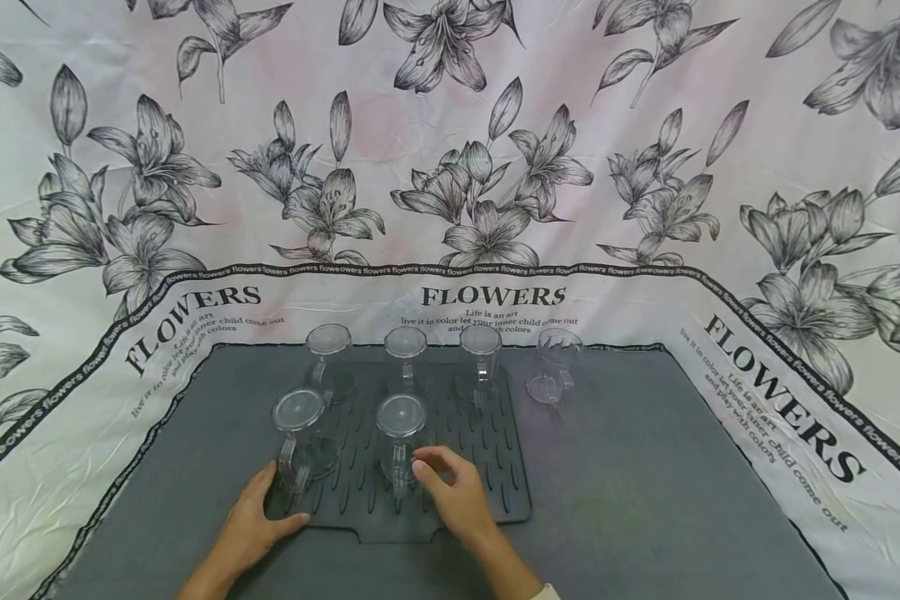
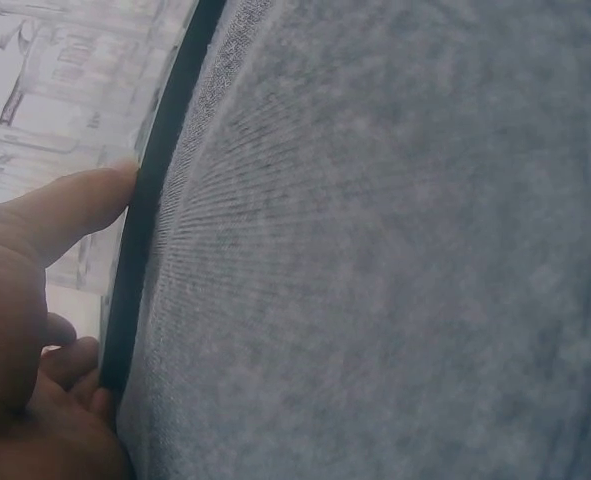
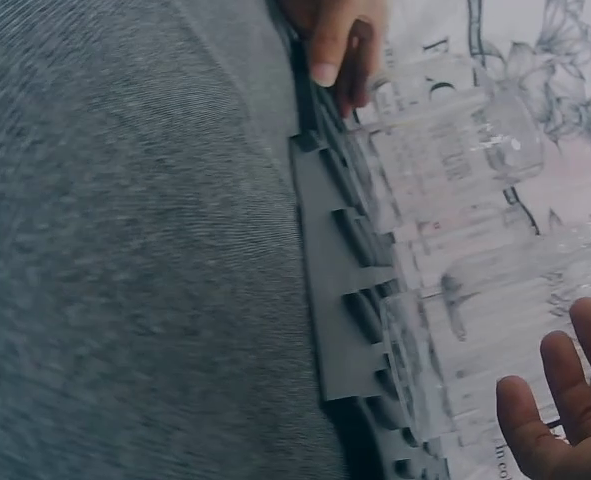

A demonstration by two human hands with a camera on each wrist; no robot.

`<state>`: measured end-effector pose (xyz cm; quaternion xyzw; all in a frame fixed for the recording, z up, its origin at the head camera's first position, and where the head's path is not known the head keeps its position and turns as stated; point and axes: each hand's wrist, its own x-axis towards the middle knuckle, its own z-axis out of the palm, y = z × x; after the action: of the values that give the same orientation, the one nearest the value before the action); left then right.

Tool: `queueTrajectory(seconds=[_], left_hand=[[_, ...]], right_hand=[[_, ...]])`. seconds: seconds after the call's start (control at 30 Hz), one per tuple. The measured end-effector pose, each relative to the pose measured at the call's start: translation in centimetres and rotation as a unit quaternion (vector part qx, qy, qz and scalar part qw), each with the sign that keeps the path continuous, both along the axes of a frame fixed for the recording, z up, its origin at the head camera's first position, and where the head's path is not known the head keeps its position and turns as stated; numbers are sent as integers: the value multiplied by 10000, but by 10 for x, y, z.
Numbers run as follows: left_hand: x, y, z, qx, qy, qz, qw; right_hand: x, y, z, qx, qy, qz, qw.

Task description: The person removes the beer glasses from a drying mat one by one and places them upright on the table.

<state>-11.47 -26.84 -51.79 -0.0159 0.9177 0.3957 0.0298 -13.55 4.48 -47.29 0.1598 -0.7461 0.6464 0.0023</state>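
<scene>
My left hand [image 1: 251,525] grips the front left corner of a dark ridged drying mat [image 1: 450,500], thumb at its front edge and fingers along its left side. Just beyond those fingers stands a clear glass mug [image 1: 298,410], upside down, with its handle towards me. Beside the right side of another upturned mug [image 1: 401,417] in the front middle is my right hand [image 1: 457,496]. Its fingers are loosely curved and hold nothing. In the right wrist view the right fingers [image 3: 565,390] are spread near the clear mugs [image 3: 465,150].
Behind, a row of upturned mugs stands on the mat: left [image 1: 328,338], middle [image 1: 405,342] and right [image 1: 481,340]. Another clear mug [image 1: 546,387], seemingly upright, stands off the mat on the grey table [image 1: 645,467]. A flower-printed cloth [image 1: 495,304] borders the table.
</scene>
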Motion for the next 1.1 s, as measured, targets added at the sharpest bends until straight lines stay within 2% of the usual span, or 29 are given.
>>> queueTrajectory(seconds=[0.2,0.43,0.5,0.7,0.8,0.97,1.1], left_hand=[[0,1,0,-14,-103,11,9999],[2,-1,-1,-14,97,37,9999],[1,-2,-1,-34,59,37,10000],[0,-1,0,-9,-162,9,9999],[1,-1,0,-12,-105,20,9999],[1,-1,-1,-16,-58,37,10000],[1,-1,-1,18,-163,36,9999]], right_hand=[[1,-3,-7,14,31,71,10000],[8,-9,12,145,-83,68,9998],[7,-11,9,182,-110,65,9998],[0,-15,-14,204,34,192,9996],[-1,-18,-20,112,36,378,9992],[0,-22,-23,-59,-48,683,9976],[5,-24,-14,-301,-92,889,9955]])
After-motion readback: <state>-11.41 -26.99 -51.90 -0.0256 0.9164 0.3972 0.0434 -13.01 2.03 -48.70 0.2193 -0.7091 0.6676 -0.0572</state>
